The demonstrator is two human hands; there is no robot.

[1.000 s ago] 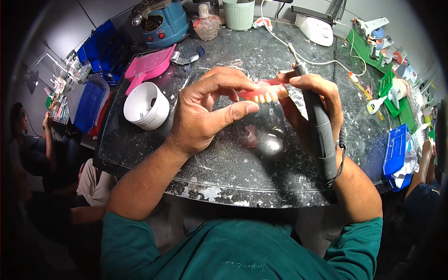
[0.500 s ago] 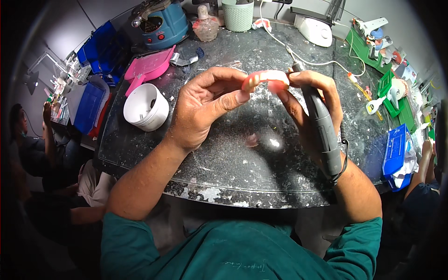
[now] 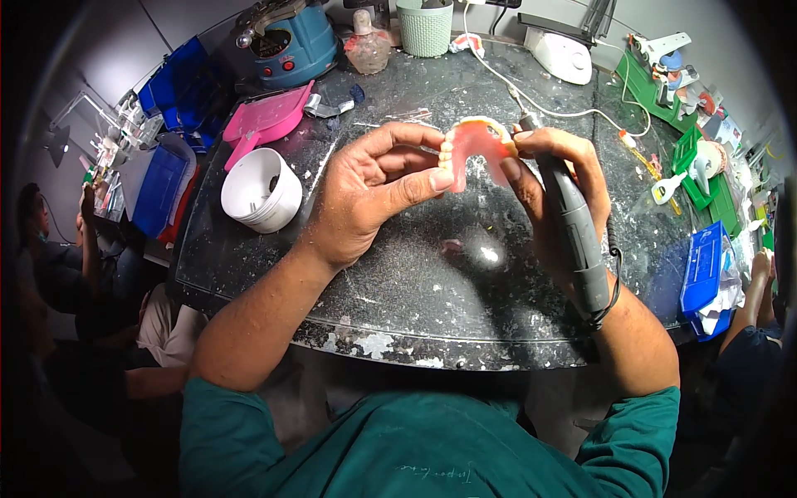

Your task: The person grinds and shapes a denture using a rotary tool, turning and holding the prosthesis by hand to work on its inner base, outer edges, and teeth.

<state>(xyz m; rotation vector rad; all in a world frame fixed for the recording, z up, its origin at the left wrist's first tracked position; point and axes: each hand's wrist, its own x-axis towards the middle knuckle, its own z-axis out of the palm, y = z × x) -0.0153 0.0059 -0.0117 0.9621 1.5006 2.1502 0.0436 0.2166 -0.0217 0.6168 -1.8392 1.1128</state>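
Observation:
A pink denture (image 3: 476, 141) with cream teeth is held up above the worktable, its arch curving away from me and its open side toward me. My left hand (image 3: 374, 183) pinches its left end between thumb and fingers. In my right hand (image 3: 573, 174) rests a dark grey rotary handpiece (image 3: 574, 224), its cable hanging at the wrist end. The thumb and a fingertip of that same hand also touch the denture's right side. Whether the tool's tip meets the denture cannot be made out.
Left of my hands stand a white tub (image 3: 261, 192) and a pink dustpan (image 3: 270, 120). Behind them sits a blue machine (image 3: 292, 50), near a glass bottle (image 3: 367, 50) and a pale green basket (image 3: 424, 31). Blue bins (image 3: 706, 274) and green trays (image 3: 697, 166) line the right; people sit on both sides.
The denture has been turned in my fingers: seen edge-on before, it now shows its pink, arched inner surface. Both arms and the handpiece stay nearly in place.

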